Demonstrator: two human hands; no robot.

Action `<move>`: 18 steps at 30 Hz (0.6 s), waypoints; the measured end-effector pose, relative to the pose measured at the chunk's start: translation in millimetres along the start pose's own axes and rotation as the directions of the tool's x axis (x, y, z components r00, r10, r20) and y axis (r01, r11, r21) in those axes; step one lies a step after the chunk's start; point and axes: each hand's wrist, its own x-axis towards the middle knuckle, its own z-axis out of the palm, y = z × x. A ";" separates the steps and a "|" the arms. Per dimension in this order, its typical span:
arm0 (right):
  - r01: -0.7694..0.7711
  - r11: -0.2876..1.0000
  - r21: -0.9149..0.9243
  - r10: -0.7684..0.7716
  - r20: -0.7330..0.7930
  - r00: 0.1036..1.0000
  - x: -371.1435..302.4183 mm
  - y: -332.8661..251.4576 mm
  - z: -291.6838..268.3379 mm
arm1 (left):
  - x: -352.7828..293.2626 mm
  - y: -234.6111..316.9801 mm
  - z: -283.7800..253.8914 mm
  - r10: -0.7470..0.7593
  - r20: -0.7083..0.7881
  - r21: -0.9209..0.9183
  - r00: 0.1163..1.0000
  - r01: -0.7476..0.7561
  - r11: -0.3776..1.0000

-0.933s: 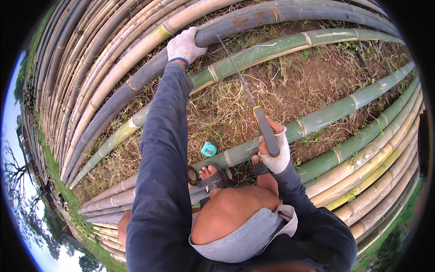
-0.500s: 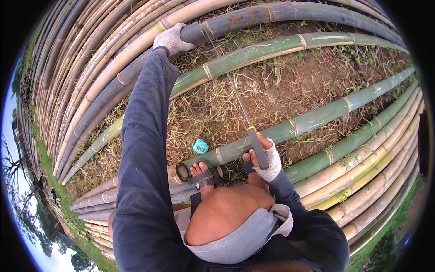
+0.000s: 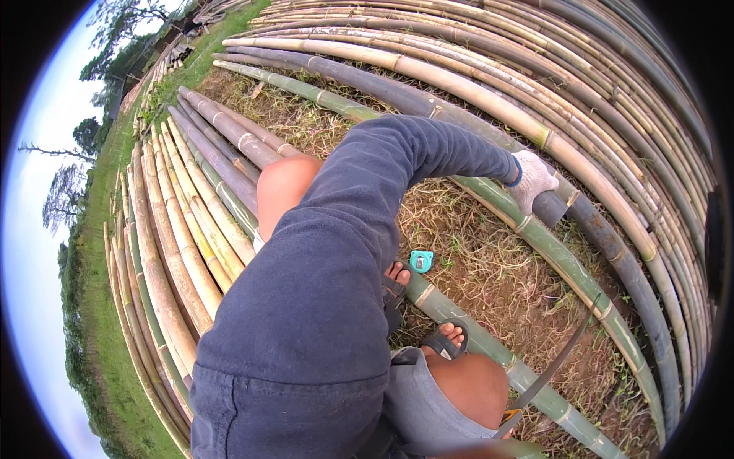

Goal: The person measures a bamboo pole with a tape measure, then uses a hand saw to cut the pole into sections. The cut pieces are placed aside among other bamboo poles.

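Observation:
My left hand [image 3: 531, 181], in a white knit glove, is closed round a dark grey bamboo pole [image 3: 382, 88]. Just past the fingers a blunt grey end of this pole [image 3: 550, 209] shows, out of line with the dark pole [image 3: 612, 241] that runs on to the right. Low in the picture a handsaw [image 3: 556, 363] is held up, its blade slanting over the ground to the upper right. Only a bit of its yellow-orange handle end shows; my right hand there is almost wholly hidden beside my knee.
A green bamboo pole [image 3: 550, 237] lies in front of me, another [image 3: 489, 344] by my sandalled feet. Beside my foot is a turquoise tape measure [image 3: 420, 261] on dry grass. Rows of bamboo poles [image 3: 168, 291] lie at the left and beyond my left hand.
My view has swung to the left. The saw blade has come off the dark pole and back towards me. At my left hand, the pole's end now sits apart from the rest.

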 end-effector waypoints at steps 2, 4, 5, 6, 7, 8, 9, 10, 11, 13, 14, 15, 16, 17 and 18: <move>0.016 1.000 0.012 -0.017 0.016 1.000 16.6 6.1 4.8 | -26.5 16.4 -9.2 0.022 0.068 -0.046 0.997 -0.019 0.999; 0.019 0.999 0.026 -0.020 0.043 0.999 27.4 3.9 14.0 | -50.2 31.0 -24.0 0.033 0.121 -0.096 0.992 -0.022 0.995; 0.018 0.999 0.034 -0.021 0.061 0.998 30.7 1.8 19.9 | -63.3 37.7 -31.0 0.060 0.139 -0.128 0.989 -0.042 0.991; 0.019 0.999 0.044 -0.022 0.076 0.997 33.5 -1.4 25.1 | -76.8 44.2 -37.5 0.080 0.167 -0.155 0.983 -0.054 0.986; 0.018 0.999 0.051 -0.023 0.096 0.995 36.7 -3.3 31.1 | -91.6 52.5 -40.9 0.101 0.181 -0.167 0.978 -0.071 0.983; 0.014 0.997 0.070 -0.022 0.112 0.993 40.1 -5.5 36.1 | -105.5 60.3 -43.3 0.116 0.215 -0.175 0.970 -0.079 0.981; 0.010 0.997 0.080 -0.021 0.132 0.991 45.6 -6.4 42.2 | -117.5 66.7 -44.9 0.115 0.254 -0.184 0.960 -0.068 0.981; 0.005 0.996 0.094 -0.020 0.152 0.988 52.5 -7.3 47.8 | -125.8 70.6 -47.2 0.106 0.301 -0.196 0.948 -0.047 0.980; -0.005 0.993 0.114 -0.015 0.174 0.985 62.4 -7.9 56.5 | -133.1 72.8 -48.5 0.092 0.268 -0.213 0.959 -0.034 0.976; -0.022 0.986 0.163 -0.015 0.226 0.974 87.0 -9.1 77.3 | -142.7 74.3 -48.0 0.086 0.207 -0.264 0.974 -0.029 0.964; -0.030 0.981 0.193 -0.022 0.260 0.965 101.8 -11.1 91.9 | -146.1 74.1 -46.4 0.082 0.172 -0.285 0.982 -0.030 0.958; -0.039 0.975 0.220 -0.029 0.298 0.954 116.8 -13.4 110.1 | -148.6 74.3 -43.9 0.076 0.134 -0.307 0.988 -0.032 0.951; -0.085 0.976 0.202 0.021 0.298 0.954 133.2 -16.9 131.1 | -152.8 76.1 -39.6 0.086 0.084 -0.315 0.993 -0.056 0.947; -0.042 0.967 0.252 -0.066 0.407 0.911 147.6 -20.0 152.5 | -158.9 78.5 -33.9 0.100 0.058 -0.320 0.993 -0.076 0.944; -0.088 0.962 0.257 -0.035 0.438 0.898 160.4 -23.2 173.0 | -165.3 81.2 -28.2 0.101 0.057 -0.323 0.993 -0.077 0.943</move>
